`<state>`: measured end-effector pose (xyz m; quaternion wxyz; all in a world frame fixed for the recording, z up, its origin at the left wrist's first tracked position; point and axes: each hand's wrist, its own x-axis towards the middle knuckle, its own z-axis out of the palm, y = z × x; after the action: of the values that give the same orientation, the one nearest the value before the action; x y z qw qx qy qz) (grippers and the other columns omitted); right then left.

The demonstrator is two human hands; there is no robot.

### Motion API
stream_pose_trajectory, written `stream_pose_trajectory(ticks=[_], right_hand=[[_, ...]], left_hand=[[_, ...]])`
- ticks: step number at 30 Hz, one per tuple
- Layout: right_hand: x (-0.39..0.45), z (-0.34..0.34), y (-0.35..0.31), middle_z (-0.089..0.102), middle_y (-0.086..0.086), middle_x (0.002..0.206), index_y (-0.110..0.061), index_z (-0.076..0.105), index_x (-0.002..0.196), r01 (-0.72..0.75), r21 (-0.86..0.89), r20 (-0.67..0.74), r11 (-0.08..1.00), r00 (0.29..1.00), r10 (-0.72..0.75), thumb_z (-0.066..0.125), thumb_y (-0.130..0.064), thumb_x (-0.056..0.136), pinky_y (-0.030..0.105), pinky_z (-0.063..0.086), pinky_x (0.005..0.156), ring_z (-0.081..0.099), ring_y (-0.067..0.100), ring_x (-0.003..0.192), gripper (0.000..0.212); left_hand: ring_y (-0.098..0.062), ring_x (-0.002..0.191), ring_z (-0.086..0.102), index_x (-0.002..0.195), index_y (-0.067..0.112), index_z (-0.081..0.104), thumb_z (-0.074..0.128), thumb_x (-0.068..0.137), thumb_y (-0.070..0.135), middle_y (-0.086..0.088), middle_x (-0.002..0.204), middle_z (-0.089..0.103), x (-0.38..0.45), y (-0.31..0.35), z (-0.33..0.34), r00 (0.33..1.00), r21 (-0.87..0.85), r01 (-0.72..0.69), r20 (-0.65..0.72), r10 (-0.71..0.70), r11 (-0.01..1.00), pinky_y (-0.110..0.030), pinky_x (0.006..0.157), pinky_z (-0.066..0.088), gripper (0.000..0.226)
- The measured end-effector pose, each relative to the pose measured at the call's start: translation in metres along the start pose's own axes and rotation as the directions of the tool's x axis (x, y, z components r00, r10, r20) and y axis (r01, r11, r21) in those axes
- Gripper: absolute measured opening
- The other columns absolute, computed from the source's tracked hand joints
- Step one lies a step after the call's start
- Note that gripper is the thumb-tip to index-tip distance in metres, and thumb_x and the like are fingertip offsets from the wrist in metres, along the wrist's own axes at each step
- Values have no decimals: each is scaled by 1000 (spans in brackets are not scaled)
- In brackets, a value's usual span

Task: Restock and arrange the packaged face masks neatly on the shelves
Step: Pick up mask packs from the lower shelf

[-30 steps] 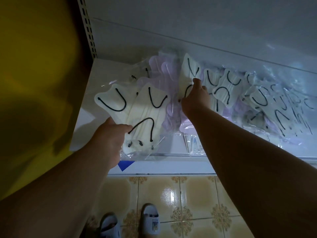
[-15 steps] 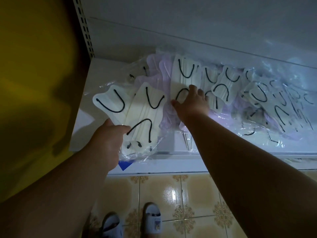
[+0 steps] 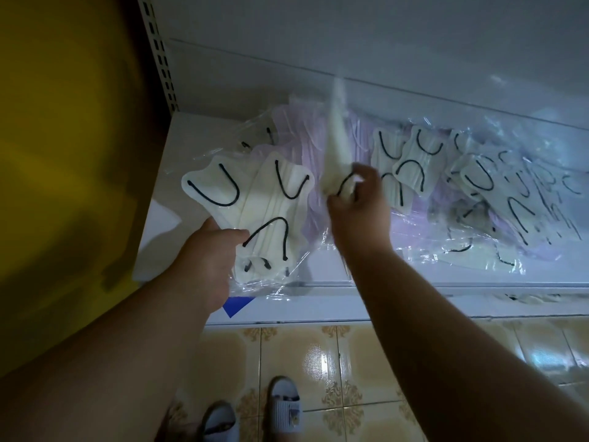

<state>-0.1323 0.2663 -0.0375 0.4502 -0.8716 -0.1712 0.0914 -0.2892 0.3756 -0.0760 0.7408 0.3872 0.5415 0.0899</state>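
My left hand [image 3: 207, 260] grips a small stack of clear-wrapped white face masks with black ear loops [image 3: 267, 212] at the shelf's left front. My right hand [image 3: 360, 208] pinches one white mask packet [image 3: 336, 138] by its lower end and holds it upright, edge-on to me. Behind and under it lie lilac mask packets [image 3: 306, 135]. More white packets with black loops [image 3: 414, 164] overlap in a loose row to the right along the white shelf [image 3: 178, 148].
A perforated shelf upright [image 3: 159, 52] stands at the back left beside a yellow wall [image 3: 63, 122]. The white shelf back panel [image 3: 382, 43] rises behind the packets. Below the shelf edge are tan floor tiles [image 3: 318, 362] and my two slippers [image 3: 283, 406].
My right hand has pulled one white packet out of the row and tipped it up on edge. The left hand keeps its stack almost still.
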Motion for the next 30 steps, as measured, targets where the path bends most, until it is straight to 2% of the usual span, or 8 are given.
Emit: stream_pose_trajectory(ticks=[3, 7, 10, 14, 17, 23, 27, 30], right_hand=[[-37, 9, 7, 67, -3, 109, -31, 49, 128, 91, -112, 265, 990, 963, -58, 66, -19, 85, 31, 53, 79, 64, 16, 92, 48], [-58, 15, 15, 62, -3, 121, -29, 66, 117, 184, -174, 363, 967, 925, -111, 58, -57, 81, 41, 48, 99, 56, 18, 113, 46], [-65, 7, 17, 61, -4, 119, -24, 68, 111, 93, -114, 337, 989, 940, -50, 65, -51, 86, 41, 48, 98, 56, 15, 111, 37], [-66, -18, 16, 60, -5, 112, -25, 51, 122, -250, 17, 259, 968, 936, 238, 82, -41, 78, 33, 56, 79, 63, 13, 96, 55], [-71, -45, 15, 65, -4, 94, -16, 58, 108, -414, 143, 328, 899, 877, 352, 82, -25, 81, 25, 53, 61, 67, 13, 81, 38], [-87, -87, 28, 72, 17, 102, -10, 64, 94, -557, 329, 401, 763, 814, 421, 68, -16, 89, 57, 56, 88, 69, 39, 100, 9], [-93, -92, 37, 76, 10, 100, -10, 66, 102, -569, 320, 513, 757, 776, 367, 77, -25, 85, 47, 61, 82, 75, 26, 88, 25], [-103, -108, 51, 76, 12, 101, -5, 64, 112, -617, 385, 591, 686, 736, 331, 78, -13, 84, 48, 60, 83, 75, 29, 91, 32]], left_hand=[[-25, 96, 59, 95, 24, 62, 67, 92, 31, -4, 97, 67, -8, 0, 5, 1000, -15, -10, -7, 10, 1000, -35, 85, 44, 9], [-29, 102, 70, 102, 37, 64, 65, 66, 78, 1, 107, 74, -19, 1, 13, 999, 66, -51, 16, 50, 997, -52, 93, 53, 55], [-30, 96, 71, 101, 27, 62, 74, 87, 33, -2, 103, 74, -25, -5, 18, 992, 65, -123, -20, 125, 990, -55, 90, 56, 19], [-28, 101, 71, 105, 30, 64, 82, 70, 21, 4, 105, 76, -39, -16, 20, 988, 99, -146, 52, 142, 984, -54, 94, 54, 40], [-26, 103, 72, 120, 24, 65, 84, 72, 10, 2, 108, 76, -60, -23, 26, 976, 105, -165, 162, 147, 981, -51, 93, 56, 54], [-20, 105, 70, 112, 31, 65, 76, 88, 14, 9, 106, 76, -97, -38, 42, 963, 118, -226, 176, 204, 967, -50, 99, 53, 31], [-20, 99, 73, 115, 26, 64, 72, 90, 7, 5, 103, 77, -117, -47, 52, 953, 123, -271, 173, 248, 955, -50, 96, 55, 32], [-22, 99, 74, 117, 22, 64, 70, 90, 3, 1, 105, 77, -139, -64, 61, 953, 101, -266, 179, 246, 959, -50, 94, 56, 34]])
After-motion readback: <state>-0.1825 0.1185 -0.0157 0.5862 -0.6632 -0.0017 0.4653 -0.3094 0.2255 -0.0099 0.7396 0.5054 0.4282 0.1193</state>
